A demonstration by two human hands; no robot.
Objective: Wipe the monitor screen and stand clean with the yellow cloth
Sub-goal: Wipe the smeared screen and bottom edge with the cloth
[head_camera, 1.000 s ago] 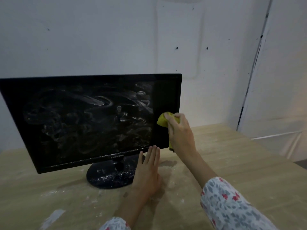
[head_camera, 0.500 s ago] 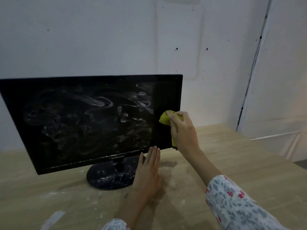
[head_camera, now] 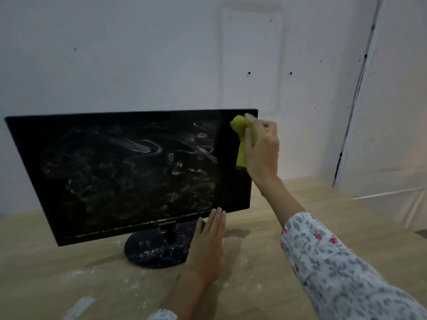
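A black monitor point(head_camera: 129, 172) stands on a wooden table, its screen covered in white smears except for a dark clean strip at the right edge. My right hand point(head_camera: 262, 148) grips the bunched yellow cloth point(head_camera: 240, 137) and presses it against the screen's upper right corner. Fingers straight, my left hand point(head_camera: 208, 245) lies flat on the table with its fingertips at the right rim of the round black stand point(head_camera: 157, 250), which is speckled with white dust.
The wooden table point(head_camera: 300, 204) carries white dust around the stand and a pale scrap point(head_camera: 79, 304) near the front left. A white wall rises behind the monitor, and a white panel point(head_camera: 392, 112) stands at the right.
My right hand has carried the yellow cloth up the right edge of the screen, from near the lower half to the top corner. The left hand has stayed by the stand.
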